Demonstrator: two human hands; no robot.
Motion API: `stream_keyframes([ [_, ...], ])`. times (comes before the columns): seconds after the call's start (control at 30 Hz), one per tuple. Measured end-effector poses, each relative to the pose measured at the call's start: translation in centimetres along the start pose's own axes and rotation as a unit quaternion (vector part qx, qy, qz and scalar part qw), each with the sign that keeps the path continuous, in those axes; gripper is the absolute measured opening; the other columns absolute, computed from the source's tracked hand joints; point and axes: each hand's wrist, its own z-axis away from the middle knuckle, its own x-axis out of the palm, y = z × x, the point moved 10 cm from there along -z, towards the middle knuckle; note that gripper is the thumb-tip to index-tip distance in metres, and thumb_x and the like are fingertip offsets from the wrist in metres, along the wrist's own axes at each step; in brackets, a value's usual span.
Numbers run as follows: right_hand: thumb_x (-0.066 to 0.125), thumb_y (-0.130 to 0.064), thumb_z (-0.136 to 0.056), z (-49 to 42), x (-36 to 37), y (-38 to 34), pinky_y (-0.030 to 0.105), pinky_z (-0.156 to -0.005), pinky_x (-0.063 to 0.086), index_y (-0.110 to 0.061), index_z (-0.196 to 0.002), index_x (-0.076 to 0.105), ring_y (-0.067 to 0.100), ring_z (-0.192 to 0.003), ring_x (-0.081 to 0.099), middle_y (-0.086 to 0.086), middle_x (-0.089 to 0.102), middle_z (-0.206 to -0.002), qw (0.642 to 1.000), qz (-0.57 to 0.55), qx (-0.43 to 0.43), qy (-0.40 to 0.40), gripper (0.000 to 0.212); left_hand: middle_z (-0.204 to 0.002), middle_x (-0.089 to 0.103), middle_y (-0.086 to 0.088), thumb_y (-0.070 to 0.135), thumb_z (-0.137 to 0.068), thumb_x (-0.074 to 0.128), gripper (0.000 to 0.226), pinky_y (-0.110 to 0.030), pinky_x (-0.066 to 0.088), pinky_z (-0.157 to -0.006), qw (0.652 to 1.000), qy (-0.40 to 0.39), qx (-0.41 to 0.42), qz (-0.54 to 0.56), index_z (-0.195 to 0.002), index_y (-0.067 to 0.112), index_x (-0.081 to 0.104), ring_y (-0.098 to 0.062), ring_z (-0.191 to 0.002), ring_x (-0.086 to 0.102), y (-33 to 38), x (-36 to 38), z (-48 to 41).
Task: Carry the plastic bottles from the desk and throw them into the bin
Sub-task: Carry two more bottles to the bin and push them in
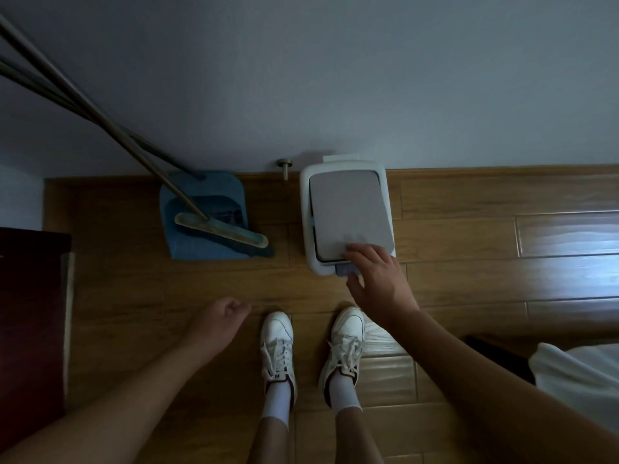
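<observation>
A white bin (307, 209) with a grey lid (346, 209) stands on the wooden floor against the wall, straight ahead of me. Its lid is down. My right hand (378, 279) reaches over the bin's near edge, fingers spread and resting on the lid's front corner, holding nothing. My left hand (219, 318) hangs lower left above the floor with its fingers curled in and nothing in it. No plastic bottle shows in this view.
A blue dustpan (204, 195) with a broom (221, 231) leans at the wall left of the bin, long handles rising to the upper left. A dark cabinet (30, 313) stands at the left edge. White fabric (582, 376) lies lower right. My white shoes (311, 346) are below.
</observation>
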Motion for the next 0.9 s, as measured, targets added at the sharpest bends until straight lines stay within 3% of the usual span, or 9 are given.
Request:
stream_keyframes([
  [0.1, 0.057, -0.020, -0.086, 0.9, -1.0, -1.3, 0.031, -0.090, 0.050, -0.018, -0.116, 0.067, 0.016, -0.109, 0.055, -0.004, 0.063, -0.120, 0.999, -0.022, -0.036, 0.025, 0.031, -0.103, 0.064, 0.004, 0.045, -0.098, 0.053, 0.014, -0.036, 0.051, -0.089, 1.000, -0.001, -0.001, -0.003, -0.086, 0.037, 0.051, -0.019, -0.100, 0.065, -0.2, 0.1, 0.5],
  [0.2, 0.056, -0.022, -0.088, 0.7, -1.3, -1.3, 0.029, -0.085, 0.052, -0.019, -0.119, 0.065, 0.015, -0.106, 0.056, -0.004, 0.064, -0.116, 0.999, -0.026, -0.030, 0.013, 0.032, -0.103, 0.066, 0.003, 0.045, -0.098, 0.052, 0.014, -0.034, 0.050, -0.084, 1.000, 0.000, 0.001, -0.011, -0.087, 0.037, 0.052, -0.016, -0.096, 0.065, -0.4, -0.1, 0.8],
  [0.33, 0.058, -0.025, -0.091, -1.4, -1.8, -0.2, 0.035, -0.093, 0.052, -0.018, -0.133, 0.053, 0.018, -0.113, 0.055, 0.001, 0.060, -0.128, 0.999, -0.043, 0.015, -0.017, 0.043, -0.106, 0.068, 0.002, 0.046, -0.098, 0.052, 0.022, -0.029, 0.048, -0.078, 1.000, 0.009, -0.002, -0.008, -0.107, 0.028, 0.061, -0.013, -0.096, 0.063, -0.3, -0.7, 0.4],
  [0.47, 0.059, -0.027, -0.093, -5.0, -2.6, -0.3, 0.031, -0.097, 0.047, -0.018, -0.139, 0.048, 0.019, -0.119, 0.054, 0.003, 0.058, -0.133, 0.998, -0.049, 0.039, -0.027, 0.048, -0.094, 0.069, 0.004, 0.046, -0.100, 0.047, 0.025, -0.026, 0.045, -0.066, 0.999, 0.017, 0.016, -0.037, -0.101, 0.026, 0.062, -0.010, -0.086, 0.064, 0.9, -1.0, 0.0],
  [0.6, 0.063, -0.032, -0.091, -8.6, -0.4, -0.3, 0.033, -0.094, 0.047, -0.019, -0.137, 0.049, 0.022, -0.119, 0.054, 0.005, 0.059, -0.130, 0.995, -0.031, 0.053, -0.082, 0.050, -0.093, 0.068, 0.006, 0.047, -0.100, 0.046, 0.019, -0.029, 0.052, -0.071, 0.999, 0.018, 0.020, -0.031, -0.094, 0.033, 0.057, -0.010, -0.086, 0.065, 1.1, -0.9, -1.0],
  [0.73, 0.071, -0.034, -0.085, -11.0, 3.6, 0.9, 0.038, -0.097, 0.050, -0.019, -0.138, 0.047, 0.025, -0.124, 0.051, 0.006, 0.054, -0.135, 0.990, -0.007, 0.076, -0.120, 0.060, -0.091, 0.071, 0.001, 0.048, -0.099, 0.047, 0.023, -0.040, 0.057, -0.079, 0.999, 0.024, 0.020, -0.011, -0.093, 0.031, 0.061, -0.021, -0.088, 0.071, 0.3, -0.6, -2.5],
  [0.9, 0.068, -0.039, -0.086, -11.9, 5.3, 2.9, 0.036, -0.084, 0.055, -0.025, -0.139, 0.046, 0.023, -0.112, 0.059, 0.004, 0.058, -0.128, 0.993, 0.023, 0.078, -0.088, 0.059, -0.093, 0.069, 0.008, 0.051, -0.098, 0.046, 0.020, -0.036, 0.056, -0.079, 1.000, 0.022, 0.018, -0.006, -0.093, 0.036, 0.058, -0.012, -0.088, 0.068, -0.9, 0.3, -4.1],
])
